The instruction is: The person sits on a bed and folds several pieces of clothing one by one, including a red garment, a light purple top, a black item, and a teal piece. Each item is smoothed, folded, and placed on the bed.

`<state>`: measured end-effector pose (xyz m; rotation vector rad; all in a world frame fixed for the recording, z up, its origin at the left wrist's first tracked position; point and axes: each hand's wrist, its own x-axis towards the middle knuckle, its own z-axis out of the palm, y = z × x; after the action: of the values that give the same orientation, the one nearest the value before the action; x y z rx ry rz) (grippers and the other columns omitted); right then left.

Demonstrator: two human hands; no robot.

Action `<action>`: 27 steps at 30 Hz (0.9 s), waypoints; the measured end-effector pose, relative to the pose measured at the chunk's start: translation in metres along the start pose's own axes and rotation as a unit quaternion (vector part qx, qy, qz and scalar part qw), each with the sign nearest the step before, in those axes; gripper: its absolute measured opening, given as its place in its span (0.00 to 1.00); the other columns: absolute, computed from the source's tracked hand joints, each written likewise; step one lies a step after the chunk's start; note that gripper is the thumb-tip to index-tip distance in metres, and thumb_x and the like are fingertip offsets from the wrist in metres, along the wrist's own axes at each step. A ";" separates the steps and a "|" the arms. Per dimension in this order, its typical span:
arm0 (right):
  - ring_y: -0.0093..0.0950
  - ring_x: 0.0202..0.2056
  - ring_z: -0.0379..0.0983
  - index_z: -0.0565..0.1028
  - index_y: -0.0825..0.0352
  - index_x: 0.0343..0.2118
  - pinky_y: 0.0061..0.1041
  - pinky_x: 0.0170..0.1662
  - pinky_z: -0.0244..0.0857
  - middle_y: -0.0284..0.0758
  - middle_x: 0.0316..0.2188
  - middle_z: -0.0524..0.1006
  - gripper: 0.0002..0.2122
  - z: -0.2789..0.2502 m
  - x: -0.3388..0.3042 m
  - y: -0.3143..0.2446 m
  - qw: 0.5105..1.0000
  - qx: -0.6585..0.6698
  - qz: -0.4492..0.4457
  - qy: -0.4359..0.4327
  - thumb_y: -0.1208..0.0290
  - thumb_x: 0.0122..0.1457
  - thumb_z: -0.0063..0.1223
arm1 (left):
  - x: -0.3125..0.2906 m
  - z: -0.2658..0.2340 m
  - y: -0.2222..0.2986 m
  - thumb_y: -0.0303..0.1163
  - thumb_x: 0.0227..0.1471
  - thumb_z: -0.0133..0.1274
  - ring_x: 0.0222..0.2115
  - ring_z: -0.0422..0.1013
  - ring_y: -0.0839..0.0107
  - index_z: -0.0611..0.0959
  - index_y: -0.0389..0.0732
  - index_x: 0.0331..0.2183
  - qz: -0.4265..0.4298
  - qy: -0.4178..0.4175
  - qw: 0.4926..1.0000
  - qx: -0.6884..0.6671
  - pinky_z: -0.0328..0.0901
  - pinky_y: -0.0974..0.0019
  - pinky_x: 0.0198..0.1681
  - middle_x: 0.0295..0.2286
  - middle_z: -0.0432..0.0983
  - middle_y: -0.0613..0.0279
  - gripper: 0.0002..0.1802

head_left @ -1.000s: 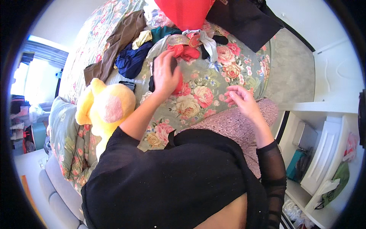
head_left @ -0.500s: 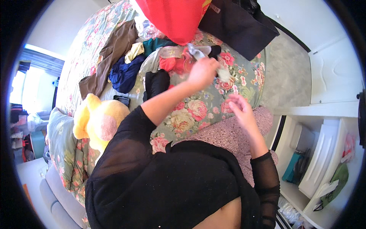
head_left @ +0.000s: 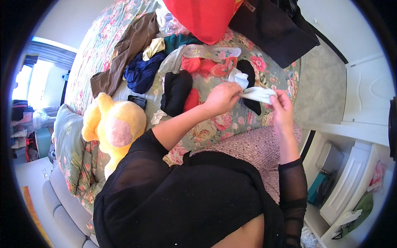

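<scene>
A pale sock [head_left: 259, 95] is stretched between my two hands, just above the flowered bedspread. My left hand [head_left: 223, 98] grips one end with its fingers closed, and a white bunched part [head_left: 238, 77] shows just beyond those fingers. At the other end my right hand [head_left: 283, 108] pinches the sock between thumb and fingers. Behind it a black sock [head_left: 251, 106] lies on the bed. Left of my left hand lies a folded black garment [head_left: 177, 91], with red cloth beside it. Farther off are a red cloth [head_left: 199, 67] and clear patterned packaging [head_left: 213, 52].
Brown trousers [head_left: 124, 53], a navy garment [head_left: 142, 72] and a dark phone-like object [head_left: 137, 101] lie on the left. A yellow plush toy [head_left: 120, 124] sits near my left arm. A red bag [head_left: 204, 18] and black bag [head_left: 273, 35] stand at the back; white shelving [head_left: 351, 173] is at right.
My left hand has come nearer with the pale sock. My right hand, open and apart before, has risen and now pinches its other end. The view has shifted slightly.
</scene>
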<state>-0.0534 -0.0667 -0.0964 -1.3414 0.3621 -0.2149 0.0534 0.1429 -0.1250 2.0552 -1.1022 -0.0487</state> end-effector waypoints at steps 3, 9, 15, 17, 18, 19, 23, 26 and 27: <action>0.21 0.37 0.72 0.71 0.67 0.42 0.22 0.40 0.69 0.32 0.38 0.75 0.06 0.000 0.013 -0.028 0.998 0.049 -0.026 -0.002 0.76 0.62 0.46 | -0.001 -0.016 -0.011 0.25 0.41 0.55 0.38 0.68 0.51 0.76 0.40 0.36 -0.039 0.077 0.994 0.069 0.63 0.53 0.42 0.34 0.71 0.51 0.14; 0.23 0.41 0.73 0.70 0.71 0.41 0.27 0.47 0.70 0.34 0.39 0.74 0.06 0.012 0.049 -0.080 0.988 0.063 -0.130 -0.055 0.77 0.63 0.44 | 0.002 -0.048 -0.048 0.32 0.38 0.62 0.48 0.64 0.52 0.74 0.44 0.48 -0.087 0.205 0.933 0.283 0.58 0.51 0.52 0.43 0.68 0.52 0.31; 0.26 0.44 0.72 0.68 0.70 0.48 0.27 0.50 0.67 0.36 0.43 0.74 0.14 0.012 0.054 -0.069 0.969 -0.122 -0.214 -0.005 0.75 0.60 0.51 | 0.016 -0.048 -0.066 0.30 0.41 0.58 0.42 0.70 0.53 0.77 0.46 0.46 -0.209 0.006 0.934 0.289 0.66 0.52 0.45 0.40 0.70 0.54 0.25; 0.29 0.45 0.71 0.66 0.66 0.53 0.28 0.49 0.66 0.38 0.46 0.72 0.21 0.006 0.051 -0.050 0.958 -0.220 -0.183 0.018 0.72 0.56 0.57 | 0.017 -0.043 -0.057 0.28 0.41 0.55 0.38 0.71 0.52 0.79 0.45 0.42 -0.197 0.018 0.950 0.241 0.68 0.53 0.41 0.37 0.71 0.53 0.20; 0.31 0.46 0.71 0.67 0.66 0.53 0.30 0.50 0.65 0.39 0.47 0.71 0.22 0.003 0.048 -0.039 0.953 -0.257 -0.162 0.023 0.71 0.55 0.58 | 0.014 -0.039 -0.048 0.27 0.41 0.53 0.36 0.72 0.51 0.80 0.43 0.40 -0.175 0.040 0.961 0.212 0.68 0.53 0.39 0.36 0.72 0.52 0.18; 0.33 0.47 0.70 0.67 0.66 0.53 0.32 0.51 0.64 0.40 0.47 0.71 0.23 0.001 0.044 -0.029 0.948 -0.286 -0.141 0.023 0.70 0.54 0.59 | 0.009 -0.033 -0.038 0.28 0.41 0.54 0.36 0.72 0.50 0.79 0.43 0.39 -0.152 0.060 0.972 0.169 0.68 0.53 0.38 0.35 0.72 0.52 0.18; 0.43 0.51 0.66 0.67 0.65 0.53 0.37 0.55 0.59 0.45 0.50 0.68 0.26 0.000 0.027 -0.003 0.866 -0.457 -0.201 -0.023 0.68 0.49 0.62 | -0.010 -0.006 -0.001 0.31 0.43 0.57 0.30 0.72 0.50 0.77 0.40 0.34 -0.136 0.038 0.989 0.046 0.66 0.51 0.32 0.29 0.72 0.52 0.12; 0.47 0.55 0.61 0.68 0.64 0.54 0.40 0.58 0.55 0.48 0.54 0.64 0.30 0.012 0.012 -0.001 0.820 -0.523 -0.228 -0.041 0.64 0.46 0.65 | -0.012 0.005 0.009 0.36 0.43 0.62 0.24 0.69 0.54 0.76 0.36 0.26 -0.161 0.073 0.982 -0.063 0.62 0.55 0.27 0.22 0.70 0.55 0.15; 0.46 0.54 0.62 0.67 0.64 0.55 0.40 0.58 0.56 0.47 0.54 0.64 0.31 0.015 0.008 -0.004 0.828 -0.517 -0.213 -0.056 0.64 0.46 0.66 | -0.011 0.006 0.011 0.37 0.43 0.62 0.23 0.68 0.55 0.76 0.36 0.25 -0.167 0.095 0.977 -0.093 0.62 0.56 0.27 0.22 0.70 0.55 0.15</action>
<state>-0.0401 -0.0571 -0.0909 -2.5086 0.0397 -0.3272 0.0373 0.1435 -0.1252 2.0065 -0.6045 -0.1172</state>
